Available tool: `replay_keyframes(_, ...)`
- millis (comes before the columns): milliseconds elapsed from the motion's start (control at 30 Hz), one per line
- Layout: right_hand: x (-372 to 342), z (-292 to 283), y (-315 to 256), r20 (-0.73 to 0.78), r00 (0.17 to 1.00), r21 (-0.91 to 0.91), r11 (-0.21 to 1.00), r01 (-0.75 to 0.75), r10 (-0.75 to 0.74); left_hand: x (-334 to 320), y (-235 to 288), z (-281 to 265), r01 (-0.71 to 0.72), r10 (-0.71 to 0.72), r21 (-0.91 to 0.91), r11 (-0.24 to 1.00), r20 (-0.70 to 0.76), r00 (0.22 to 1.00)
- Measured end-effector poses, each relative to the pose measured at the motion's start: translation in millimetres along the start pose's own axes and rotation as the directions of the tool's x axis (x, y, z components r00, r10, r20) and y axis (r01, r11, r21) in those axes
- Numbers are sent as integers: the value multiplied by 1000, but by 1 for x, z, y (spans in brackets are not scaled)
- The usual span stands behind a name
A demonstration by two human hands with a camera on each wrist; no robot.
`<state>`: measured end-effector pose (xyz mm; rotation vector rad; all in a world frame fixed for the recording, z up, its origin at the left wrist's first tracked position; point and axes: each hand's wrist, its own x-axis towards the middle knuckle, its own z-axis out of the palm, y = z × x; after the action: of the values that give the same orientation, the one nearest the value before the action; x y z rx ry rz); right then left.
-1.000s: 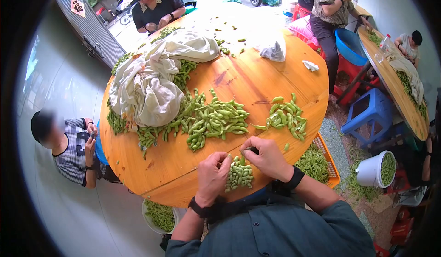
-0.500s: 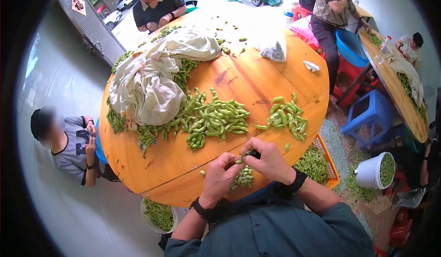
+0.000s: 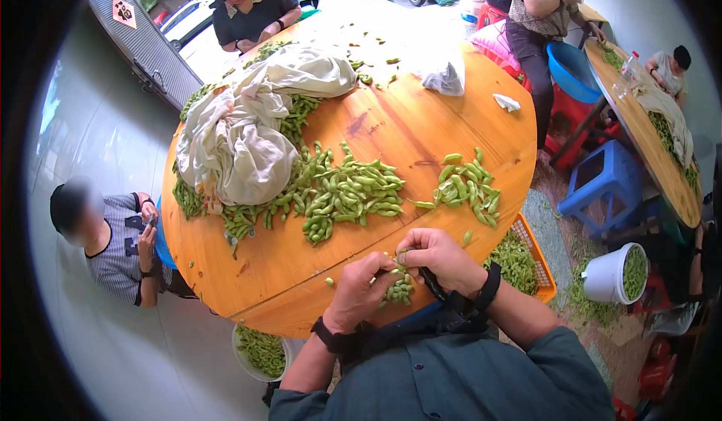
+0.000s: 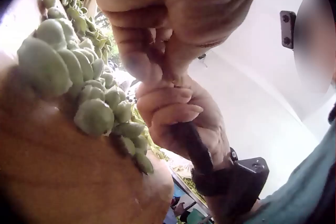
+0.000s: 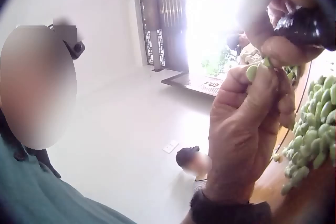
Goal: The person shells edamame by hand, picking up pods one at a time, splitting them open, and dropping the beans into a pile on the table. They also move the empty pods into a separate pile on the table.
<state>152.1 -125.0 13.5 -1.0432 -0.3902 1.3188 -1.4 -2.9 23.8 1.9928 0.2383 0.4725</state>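
At the near table edge, my left hand (image 3: 361,289) and right hand (image 3: 442,259) meet fingertip to fingertip above shelled green beans (image 3: 398,293). In the right wrist view, my left hand (image 5: 244,124) pinches a small green bean (image 5: 252,73) between thumb and finger. My right hand (image 5: 286,37) touches it there and grips a dark, shiny object (image 5: 307,26). That dark object (image 4: 194,148) sticks out of the curled fingers of my right hand (image 4: 181,111) in the left wrist view, beside the shelled beans (image 4: 94,113). The hands partly hide the fingertip contact.
Green pods (image 3: 353,195) lie beyond my hands, with a smaller pod heap (image 3: 466,188) to the right and a crumpled cloth (image 3: 248,142) at left. An orange crate (image 3: 540,259) and a white bucket (image 3: 602,279) stand right of the table. Other people sit around.
My left hand has come in to meet the right one, covering part of the shelled beans. The dark object now points down below my right hand. A single bean lies left of my left hand.
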Motion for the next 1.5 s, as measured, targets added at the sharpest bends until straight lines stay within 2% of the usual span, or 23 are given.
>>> replay_keyframes(167, 3, -6, 5, 55, 996, 119, 990, -79, 73, 1, -1, -2, -95, 95, 4, 995, 25, 995)
replay_keyframes(300, 1, 0, 3, 42, 999, 132, 991, -5, -1, -1, 1, 5, -8, 9, 14, 1000, -3, 1000)
replay_keyframes(333, -1, 5, 2, -20, 997, 38, 996, 77, -76, -1, 4, 13, 136, -155, -186, 973, -92, 984)
replay_keyframes(367, -1, 7, 2, -74, 985, -61, 986, 154, -159, -1, 5, 17, 249, -325, -388, 887, -145, 934)
replay_keyframes(400, -2, 7, 1, -74, 984, -62, 986, 158, -162, 0, 4, 16, 246, -322, -387, 889, -145, 936)
replay_keyframes(467, -3, 7, 1, -80, 973, -246, 950, 193, -219, 0, 1, 12, 369, -434, -484, 794, -27, 900)
replay_keyframes(500, -2, 6, 1, -80, 973, -249, 949, 192, -217, 0, -2, 10, 368, -434, -487, 793, -27, 900)
replay_keyframes(567, 1, 2, 2, -69, 908, -654, 706, 271, -413, 0, -7, 5, 439, -524, -466, 768, -62, 850)
replay_keyframes(600, 5, -2, 5, -67, 909, -655, 705, 271, -412, 0, -7, 4, 438, -524, -467, 768, -64, 849)
replay_keyframes(667, 12, -10, 13, 132, 717, -833, 316, 454, -684, 1, -7, 1, 438, -504, -347, 829, -124, 855)
replay_keyframes(800, 5, 0, -5, 142, 704, -824, 311, 473, -696, 1, -6, -2, 441, -521, -382, 812, -136, 843)
replay_keyframes(867, -4, 5, -14, 199, 793, -781, 396, 483, -576, 0, -4, -2, 446, -540, -421, 789, -131, 832)
replay_keyframes(900, -7, 9, -16, 197, 794, -782, 397, 481, -574, 0, -3, -1, 448, -541, -422, 788, -129, 831)
replay_keyframes(1000, -11, 19, -12, 152, 809, -791, 421, 444, -568, 1, 3, 2, 406, -520, -456, 792, -156, 840)
replay_keyframes(1067, -10, 19, -6, 93, 857, -788, 488, 374, -506, 0, 6, 4, 399, -493, -408, 821, -156, 856)
replay_keyframes(1200, -10, 19, -5, 101, 874, -816, 462, 346, -476, -2, 3, 8, 354, -433, -362, 863, -167, 886)
replay_keyframes(1267, -9, 18, -6, 119, 878, -821, 451, 349, -463, -3, 1, 9, 294, -348, -245, 924, -216, 913)
replay_keyframes(1300, -9, 18, -5, 119, 879, -821, 452, 349, -462, -3, 2, 9, 295, -349, -245, 923, -216, 912)
replay_keyframes(1367, -8, 16, -2, 124, 873, -829, 433, 352, -473, -2, 4, 11, 143, -134, 12, 990, -274, 952)
replay_keyframes(1400, -8, 16, 0, 124, 873, -830, 433, 352, -472, -1, 5, 12, 142, -134, 11, 990, -274, 952)
replay_keyframes(1467, -6, 16, 3, 122, 871, -856, 394, 335, -476, 0, 7, 14, 5, 44, 172, 985, -283, 958)
replay_keyframes(1500, -5, 16, 6, 122, 871, -855, 395, 336, -475, 0, 6, 14, 6, 44, 172, 985, -284, 958)
